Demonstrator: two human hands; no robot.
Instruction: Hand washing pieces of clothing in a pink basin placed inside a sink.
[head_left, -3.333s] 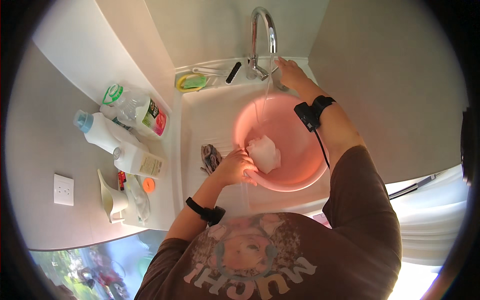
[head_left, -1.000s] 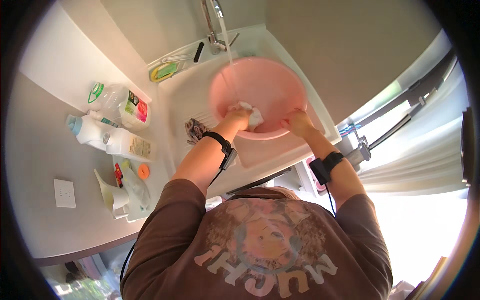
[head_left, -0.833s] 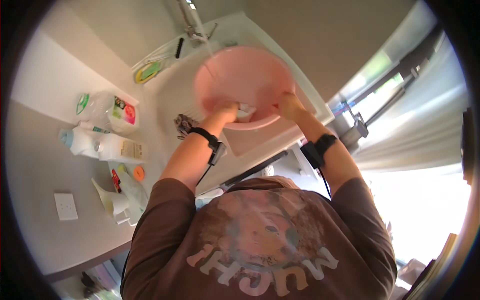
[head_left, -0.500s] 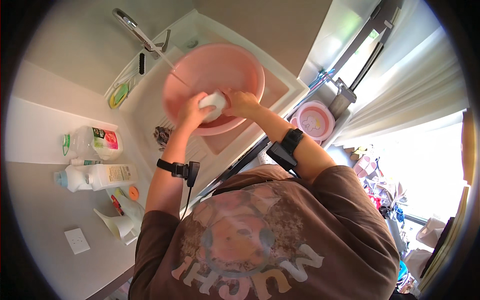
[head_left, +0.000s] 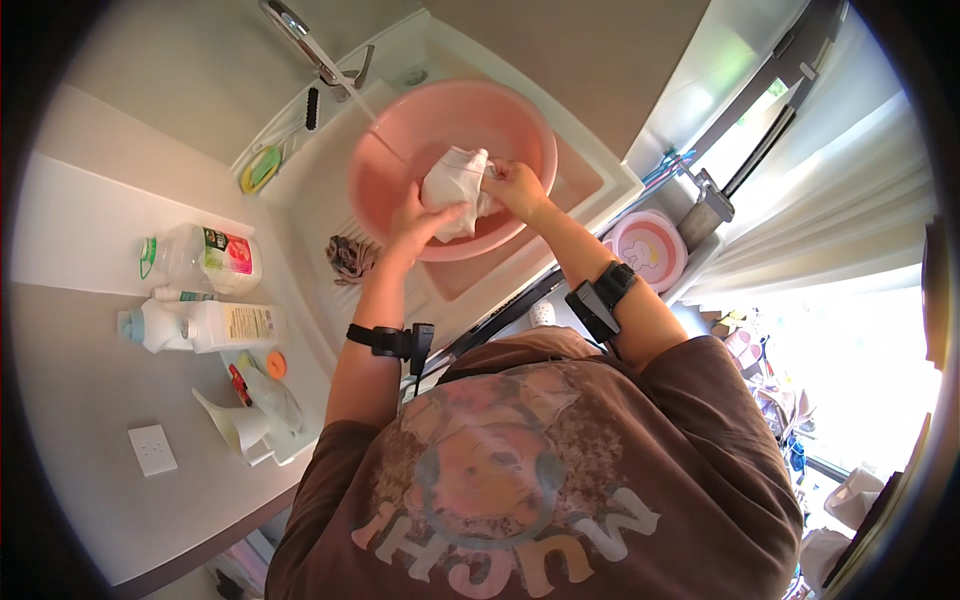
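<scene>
White cloth (head_left: 458, 190) bunched between my two hands, within the rim of the pink basin (head_left: 470, 108); cannot tell whether its lower edge touches the water or the basin wall. My left hand (head_left: 416, 222) clamps its left, near side, thumb laid across the fabric. My right hand (head_left: 518, 188) is closed on its right edge, fingers partly hidden by the folds. Hands near each other, cloth between them.

Basin sits in the white sink (head_left: 305, 190). Faucet (head_left: 318, 55) at the far left is running; the thin stream falls inside the basin's left part, left of the cloth. A dark patterned cloth (head_left: 350, 259) lies crumpled in the sink, left of the basin, near my left forearm. On the sink's far left ledge: black brush (head_left: 312, 108), then a yellow-and-green item (head_left: 262, 168).

Left counter: clear bottle (head_left: 200, 258) with green cap, lying white bottles (head_left: 240, 328), orange disc (head_left: 276, 364). A smaller pink basin (head_left: 655, 245) stands to the right, beyond the sink.
</scene>
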